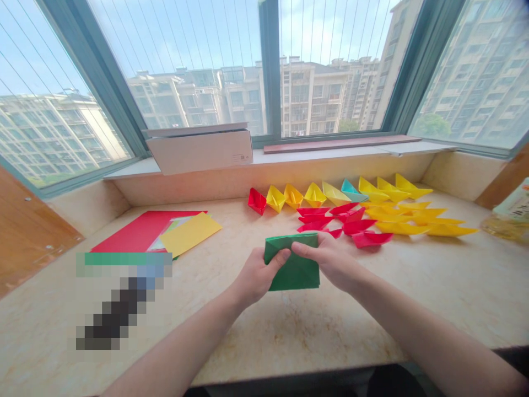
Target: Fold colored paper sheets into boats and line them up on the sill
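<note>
A folded green sheet of paper (295, 273), roughly square with layered edges, is held up above the counter between both hands. My left hand (258, 274) grips its left side, thumb pressed on the front face. On the right side my right hand (330, 256) pinches it near the top corner, its thumb also on the front. The fingers behind the paper are hidden. Just beyond the hands lie several red paper boats (366, 239), with yellow paper boats (397, 227) to their right.
Along the back wall runs a row of paper boats, including a turquoise one (351, 190). Red sheets (128, 234) and a yellow sheet (192, 234) lie at left, above a blurred patch (119, 309). A white box (202, 151) sits on the sill; a bottle (512, 215) stands far right.
</note>
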A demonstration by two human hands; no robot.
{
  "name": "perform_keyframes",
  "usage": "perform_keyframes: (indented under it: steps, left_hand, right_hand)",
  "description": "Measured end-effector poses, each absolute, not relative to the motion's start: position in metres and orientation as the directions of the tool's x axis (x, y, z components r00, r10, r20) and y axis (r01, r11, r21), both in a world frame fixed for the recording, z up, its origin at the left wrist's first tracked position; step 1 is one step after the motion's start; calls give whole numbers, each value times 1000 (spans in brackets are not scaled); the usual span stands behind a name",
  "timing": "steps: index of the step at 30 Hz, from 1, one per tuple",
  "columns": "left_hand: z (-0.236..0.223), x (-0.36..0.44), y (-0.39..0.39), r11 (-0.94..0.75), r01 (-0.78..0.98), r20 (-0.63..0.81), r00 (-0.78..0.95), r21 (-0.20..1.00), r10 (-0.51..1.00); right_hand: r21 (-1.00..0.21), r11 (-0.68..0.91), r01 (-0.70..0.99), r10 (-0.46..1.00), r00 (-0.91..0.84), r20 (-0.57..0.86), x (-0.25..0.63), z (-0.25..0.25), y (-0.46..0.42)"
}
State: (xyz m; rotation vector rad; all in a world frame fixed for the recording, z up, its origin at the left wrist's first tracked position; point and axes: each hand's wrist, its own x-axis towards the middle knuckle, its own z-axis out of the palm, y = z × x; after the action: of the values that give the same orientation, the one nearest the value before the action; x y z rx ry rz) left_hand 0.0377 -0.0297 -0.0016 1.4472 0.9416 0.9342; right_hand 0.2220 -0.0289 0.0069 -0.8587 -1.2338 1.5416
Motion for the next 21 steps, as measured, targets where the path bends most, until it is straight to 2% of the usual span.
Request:
perform_keyframes:
  steps: [4,10,21]
  left_hand:
    - [-3,39,-30,-85,42,63,376,996,924]
    - [1,40,-34,33,-6,-26,477,999,879]
    - [-4,41,-33,-168,63,119,473,984,873]
  right_hand:
    - [-956,-89,-281,946,-324,8,223,5,-27]
    - [-949,-109,-295,945,-328,-6,227,2,-23]
    - [-942,-108,-318,938,-346,9,226,5,-25]
